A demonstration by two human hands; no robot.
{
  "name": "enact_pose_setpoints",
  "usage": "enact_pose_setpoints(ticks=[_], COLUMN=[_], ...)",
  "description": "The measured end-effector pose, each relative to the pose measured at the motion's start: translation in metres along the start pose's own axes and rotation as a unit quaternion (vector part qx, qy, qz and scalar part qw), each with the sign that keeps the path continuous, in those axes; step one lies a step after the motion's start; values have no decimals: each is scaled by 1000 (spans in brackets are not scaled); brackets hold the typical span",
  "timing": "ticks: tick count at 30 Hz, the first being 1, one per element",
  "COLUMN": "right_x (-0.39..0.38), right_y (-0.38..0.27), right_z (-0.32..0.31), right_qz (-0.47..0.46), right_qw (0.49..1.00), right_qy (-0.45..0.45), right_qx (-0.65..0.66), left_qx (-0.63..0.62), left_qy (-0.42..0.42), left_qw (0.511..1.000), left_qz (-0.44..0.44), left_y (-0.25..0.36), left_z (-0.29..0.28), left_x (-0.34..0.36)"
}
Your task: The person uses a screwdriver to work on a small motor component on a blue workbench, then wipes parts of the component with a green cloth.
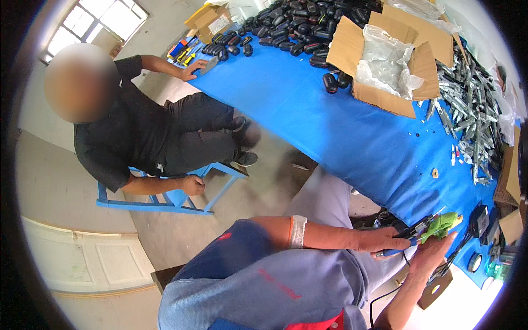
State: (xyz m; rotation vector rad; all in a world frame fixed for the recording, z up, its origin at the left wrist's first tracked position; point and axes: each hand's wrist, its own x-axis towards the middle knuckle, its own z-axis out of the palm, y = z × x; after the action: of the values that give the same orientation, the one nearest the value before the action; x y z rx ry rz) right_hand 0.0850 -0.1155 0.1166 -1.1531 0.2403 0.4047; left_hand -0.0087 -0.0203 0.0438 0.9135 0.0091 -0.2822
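Note:
My left hand [384, 238] reaches in from the left, fingers closed round a slim blue-handled tool [391, 252]; its exact kind is hard to make out. Opposite it, my right hand [432, 254] has its fingers closed against a crumpled green cloth [440, 225]. Between and just beyond the hands lies a narrow black-and-metal part [421, 224], touching the cloth. Which hand bears that part is unclear. Both hands are close together near the table's front edge. A thin black cord [379, 301] hangs below them.
The blue-covered table [275, 93] holds a heap of metal strips [467, 110], an open carton with clear plastic [379, 93] and a pile of black oval cases [308, 25]. At left, another person [126, 126] sits on a blue chair [154, 203], one hand on the table.

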Motion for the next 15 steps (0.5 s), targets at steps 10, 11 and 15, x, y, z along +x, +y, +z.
enact_pose_setpoints(ticks=[10,11,15], right_x=[53,50,57], right_y=[17,15,17], right_z=[-38,-33,-31], right_qz=[-68,-81,-104], right_qw=[986,981,950], right_qy=[-20,-25,-60], right_qx=[-150,-172,-289], left_qx=[-62,-45,-27], left_qy=[11,10,44], left_qw=[998,999,999], left_qz=[-8,-2,-2], left_y=[7,9,13], left_z=[3,4,7], left_x=[10,10,9])
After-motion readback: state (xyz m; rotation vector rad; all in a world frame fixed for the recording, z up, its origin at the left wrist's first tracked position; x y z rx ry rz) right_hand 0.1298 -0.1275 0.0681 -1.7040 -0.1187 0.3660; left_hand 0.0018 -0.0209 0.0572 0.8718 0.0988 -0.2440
